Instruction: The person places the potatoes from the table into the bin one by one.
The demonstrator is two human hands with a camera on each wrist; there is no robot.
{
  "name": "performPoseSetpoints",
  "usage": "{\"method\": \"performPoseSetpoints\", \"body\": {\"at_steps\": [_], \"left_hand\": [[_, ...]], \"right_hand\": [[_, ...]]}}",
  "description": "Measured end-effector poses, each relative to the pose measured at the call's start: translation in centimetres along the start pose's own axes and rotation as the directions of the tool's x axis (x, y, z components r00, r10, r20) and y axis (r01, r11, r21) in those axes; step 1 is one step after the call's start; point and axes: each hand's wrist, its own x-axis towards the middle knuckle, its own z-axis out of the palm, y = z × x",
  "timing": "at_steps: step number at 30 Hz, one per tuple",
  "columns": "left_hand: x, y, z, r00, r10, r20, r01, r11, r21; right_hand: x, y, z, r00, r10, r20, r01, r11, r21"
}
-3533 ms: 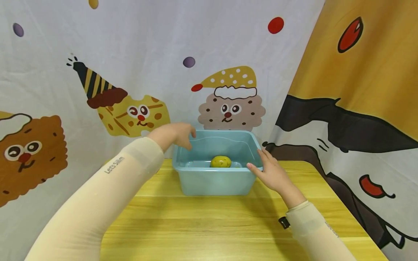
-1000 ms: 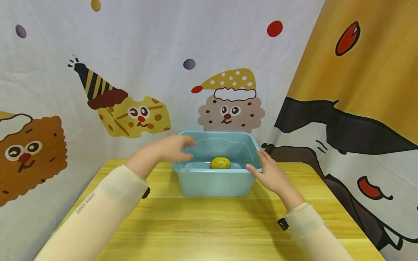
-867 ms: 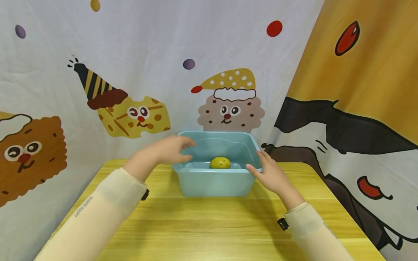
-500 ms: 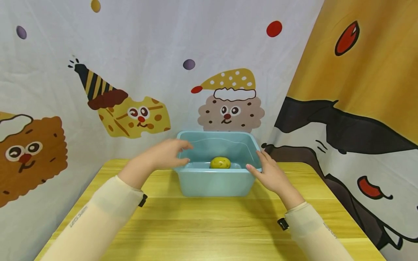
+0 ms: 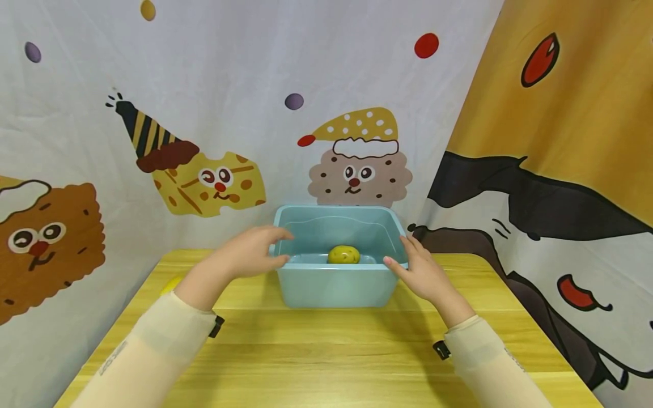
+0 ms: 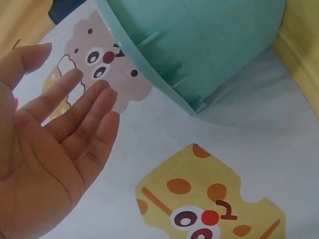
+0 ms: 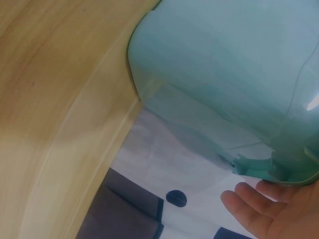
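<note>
A light blue plastic tub (image 5: pixel 334 286) stands on the table, and one yellowish potato (image 5: pixel 344 254) lies inside on its bottom. My left hand (image 5: pixel 255 252) hovers by the tub's left rim, thumb and fingers apart. In the left wrist view the palm of that left hand (image 6: pixel 55 144) holds nothing, and a gap shows between its fingers and the tub (image 6: pixel 209 45). At the tub's right front corner rests my right hand (image 5: pixel 423 272), thumb at the rim and fingers extended along the side. The right wrist view shows the right hand's fingers (image 7: pixel 254 204) loosely extended beside the rim.
Behind my left wrist a bright yellow thing (image 5: pixel 171 284) shows on the wooden table (image 5: pixel 316 357); most of it is hidden. A white cloth with cartoon prints (image 5: pixel 219 79) hangs close behind the tub.
My left hand has drawn back from over the tub's left rim, down and to the left. The yellow thing behind the left wrist has come into sight. Right hand, tub and potato stay put.
</note>
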Motion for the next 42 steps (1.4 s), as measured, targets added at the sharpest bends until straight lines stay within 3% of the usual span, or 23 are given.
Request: {"method": "performPoseSetpoints", "body": {"at_steps": [16,42], "left_hand": [[-1.8,-1.1,1.0,0.995,-0.026,-0.100,0.027,1.000,0.005],[-3.5,-2.0,2.4,0.985,-0.084,-0.153,0.079,0.996,-0.043]], "right_hand": [[0.0,0.0,-0.1,1.000,-0.007,-0.001,0.007,1.000,0.002],[0.0,0.1,0.1,1.000,-0.011,-0.011,0.011,1.000,0.006]]}}
